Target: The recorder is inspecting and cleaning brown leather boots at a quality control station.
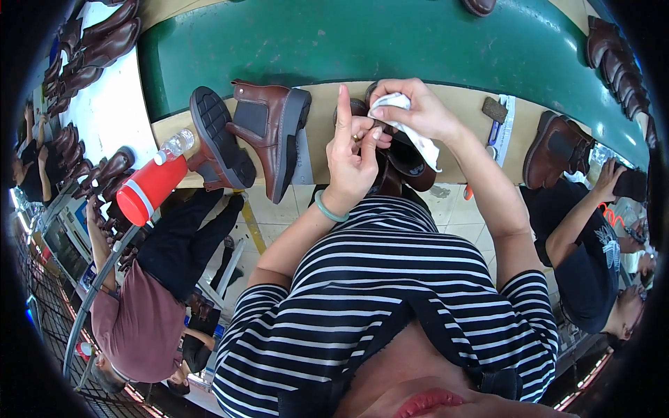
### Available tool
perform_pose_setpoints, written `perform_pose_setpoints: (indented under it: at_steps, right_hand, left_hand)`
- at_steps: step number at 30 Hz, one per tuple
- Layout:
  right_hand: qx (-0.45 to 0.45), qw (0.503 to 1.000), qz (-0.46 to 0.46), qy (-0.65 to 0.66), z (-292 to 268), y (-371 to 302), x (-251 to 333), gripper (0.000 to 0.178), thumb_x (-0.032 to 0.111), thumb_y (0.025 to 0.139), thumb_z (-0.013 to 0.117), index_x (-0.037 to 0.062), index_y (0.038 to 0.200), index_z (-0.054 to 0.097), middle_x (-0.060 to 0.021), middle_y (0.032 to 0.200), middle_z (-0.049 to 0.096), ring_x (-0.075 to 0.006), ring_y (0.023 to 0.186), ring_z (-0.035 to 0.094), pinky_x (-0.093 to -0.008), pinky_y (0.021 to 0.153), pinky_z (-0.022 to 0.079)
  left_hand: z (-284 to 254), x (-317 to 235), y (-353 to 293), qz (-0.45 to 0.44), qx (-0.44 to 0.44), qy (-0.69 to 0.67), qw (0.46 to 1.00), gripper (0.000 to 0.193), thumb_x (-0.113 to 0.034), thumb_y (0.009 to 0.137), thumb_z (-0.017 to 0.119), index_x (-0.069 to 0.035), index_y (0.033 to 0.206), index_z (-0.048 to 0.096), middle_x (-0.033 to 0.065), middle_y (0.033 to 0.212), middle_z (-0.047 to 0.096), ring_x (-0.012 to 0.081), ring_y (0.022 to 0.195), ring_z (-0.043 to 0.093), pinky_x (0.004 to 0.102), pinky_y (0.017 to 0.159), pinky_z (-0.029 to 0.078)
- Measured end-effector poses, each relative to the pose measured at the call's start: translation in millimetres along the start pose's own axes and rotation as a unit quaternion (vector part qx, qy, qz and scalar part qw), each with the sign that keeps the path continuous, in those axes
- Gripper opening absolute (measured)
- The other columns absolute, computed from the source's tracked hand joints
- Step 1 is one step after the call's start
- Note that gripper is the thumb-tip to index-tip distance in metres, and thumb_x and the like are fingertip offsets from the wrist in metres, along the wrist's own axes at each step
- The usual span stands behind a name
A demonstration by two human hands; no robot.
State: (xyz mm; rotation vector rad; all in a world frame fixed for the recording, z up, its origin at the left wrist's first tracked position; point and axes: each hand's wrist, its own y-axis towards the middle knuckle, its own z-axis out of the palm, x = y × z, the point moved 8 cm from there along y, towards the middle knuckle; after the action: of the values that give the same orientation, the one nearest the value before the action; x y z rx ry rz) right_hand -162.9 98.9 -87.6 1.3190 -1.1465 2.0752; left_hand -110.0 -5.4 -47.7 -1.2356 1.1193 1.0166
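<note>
Over the near edge of the bench, my right hand grips a crumpled white cloth, one end of which hangs down. Close beside it my left hand points its index finger up, while its thumb and other fingers are pinched together. What they pinch, if anything, I cannot make out. A pair of dark brown boots lies under my hands, partly hidden by them. To the left, one brown ankle boot with a dark elastic panel rests beside another boot that shows its black sole.
A green surface stretches behind the pale bench strip. Left are a red container and a clear plastic bottle. Right are a brown block, a blue pen and another boot. People work at both sides.
</note>
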Motion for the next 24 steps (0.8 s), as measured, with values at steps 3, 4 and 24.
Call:
perform_pose_setpoints:
  at_steps: [3, 4, 24]
  right_hand:
    - [0.025, 0.992, -0.072, -0.096, -16, -22, -4, 0.016, 0.011, 0.078, 0.068, 0.0015, 0.089, 0.062, -0.0004, 0.077, 0.06, -0.0079, 0.075, 0.055, -0.024, 0.066, 0.044]
    - [0.049, 0.991, -0.018, -0.12, -23, -33, -15, 0.017, 0.009, 0.075, 0.067, 0.0017, 0.09, 0.062, -0.001, 0.076, 0.061, -0.0086, 0.075, 0.056, -0.025, 0.067, 0.045]
    - [0.105, 0.959, -0.054, -0.258, 44, 25, 84, 0.025, 0.017, 0.075, 0.07, -0.002, 0.09, 0.063, -0.0094, 0.083, 0.059, -0.0191, 0.08, 0.059, -0.0291, 0.073, 0.046]
  left_hand:
    - [-5, -8, -2, -0.017, -0.01, -0.086, 0.996, 0.074, 0.003, 0.092, 0.049, -0.008, 0.148, 0.001, 0.0108, 0.089, 0.061, 0.0165, 0.074, 0.064, 0.0271, 0.066, 0.056]
    - [-15, -16, -2, -0.034, -0.012, -0.128, 0.991, 0.071, 0.001, 0.093, 0.049, -0.007, 0.148, 0.006, 0.0111, 0.089, 0.062, 0.0167, 0.074, 0.065, 0.0274, 0.066, 0.056]
    - [-54, 27, -39, -0.083, -0.096, -0.132, 0.983, 0.056, 0.001, 0.091, 0.053, -0.003, 0.14, 0.025, 0.0082, 0.076, 0.062, 0.0119, 0.068, 0.063, 0.0235, 0.065, 0.053]
